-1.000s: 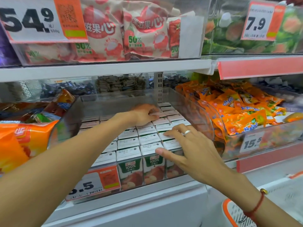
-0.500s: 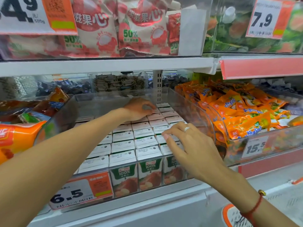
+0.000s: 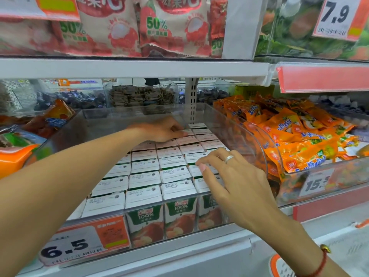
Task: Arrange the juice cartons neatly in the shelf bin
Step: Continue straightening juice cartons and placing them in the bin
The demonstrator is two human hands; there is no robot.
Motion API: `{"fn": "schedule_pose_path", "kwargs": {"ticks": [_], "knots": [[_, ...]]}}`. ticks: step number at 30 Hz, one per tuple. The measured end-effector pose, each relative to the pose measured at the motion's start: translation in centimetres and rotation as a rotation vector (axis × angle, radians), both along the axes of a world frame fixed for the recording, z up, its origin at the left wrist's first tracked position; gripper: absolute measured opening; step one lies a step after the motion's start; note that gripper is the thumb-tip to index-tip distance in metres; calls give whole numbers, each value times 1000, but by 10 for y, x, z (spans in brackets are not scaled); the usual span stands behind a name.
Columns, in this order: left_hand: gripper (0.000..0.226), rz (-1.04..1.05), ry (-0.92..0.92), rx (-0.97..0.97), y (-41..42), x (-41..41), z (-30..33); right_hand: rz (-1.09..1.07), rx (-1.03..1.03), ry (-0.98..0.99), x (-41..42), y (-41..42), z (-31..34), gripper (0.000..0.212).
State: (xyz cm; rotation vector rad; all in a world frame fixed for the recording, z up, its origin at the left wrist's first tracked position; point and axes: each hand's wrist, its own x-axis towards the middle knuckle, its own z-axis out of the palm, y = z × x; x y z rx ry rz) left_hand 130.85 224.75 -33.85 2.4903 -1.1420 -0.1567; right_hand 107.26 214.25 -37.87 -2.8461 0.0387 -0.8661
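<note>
Cartons [image 3: 143, 177] are standing in tidy rows inside the bin [image 3: 257, 144], tops up. Left hand [image 3: 162, 129] is reaching to the back rows, fingers curled, pinching a carton there, likely to straighten it. Right hand [image 3: 229, 176] is hovering near the right-side cartons, fingers loose and spread.

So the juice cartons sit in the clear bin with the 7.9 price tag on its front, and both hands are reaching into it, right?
Not quite. The price tag on the front of the clear bin holding the juice cartons reads 6.5, as the head view shows; the 7.9 tag is on the shelf above, to the right. The rest holds: the left hand and right hand both reach into that bin.
</note>
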Motion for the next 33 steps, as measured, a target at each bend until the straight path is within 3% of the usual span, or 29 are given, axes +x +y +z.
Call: {"fn": "schedule_pose_path", "kwargs": {"ticks": [11,13,15,18,20,24,26,29,33], "knots": [[41,117,-253,-459,24,-40,21,-6,-61,27,1,-2,2,34],[32,167,-161,-660,30,-57,30,4,-64,41,2,-4,2,30],[19,222,46,-889,36,-81,38,33,-16,73,2,-6,3,30],[24,319,398,-1066,55,-125,41,111,180,214,-1,-7,16,28],[32,355,514,-1035,76,-156,36,139,384,243,-6,-6,30,30],[36,341,598,-935,121,-219,22,167,900,116,-29,13,61,19],[36,332,624,-894,136,-244,16,233,1152,197,-46,33,73,23],[35,306,657,-870,144,-265,5,319,1070,459,-70,65,68,28],[29,265,692,-831,149,-274,-10,401,961,481,-88,83,40,21]]}}
